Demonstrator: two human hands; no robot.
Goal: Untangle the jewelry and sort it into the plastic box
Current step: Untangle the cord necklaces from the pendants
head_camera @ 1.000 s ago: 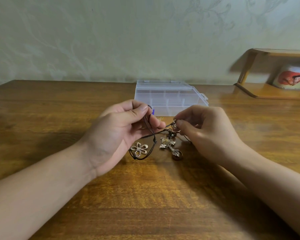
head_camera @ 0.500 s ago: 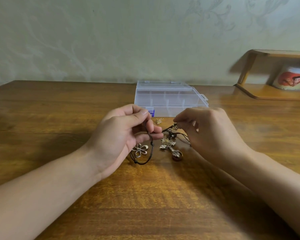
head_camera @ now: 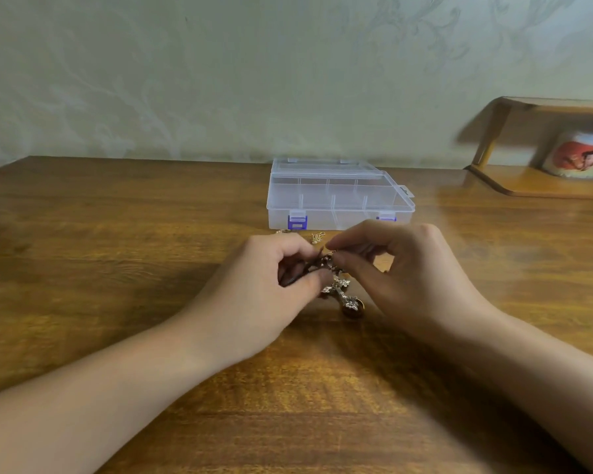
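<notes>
Head view shows the tangled jewelry [head_camera: 329, 268], dark cord knotted with an ornate cross pendant [head_camera: 339, 292], held low over the wooden surface [head_camera: 117, 268] near the middle, just this side of the plastic box [head_camera: 339, 200], which is shut. Left hand [head_camera: 271, 285] has its fingers curled, pinching the cord, while the right hand [head_camera: 401, 271] pinches the knot's metal bit between thumb and forefinger. Cord looks limp and light, the pendant stiff and snag-prone (probably delicate), so I'd grip the cord beside the knot rather than tug the cross; a small gold piece [head_camera: 318, 237] lies nearer the box.
</notes>
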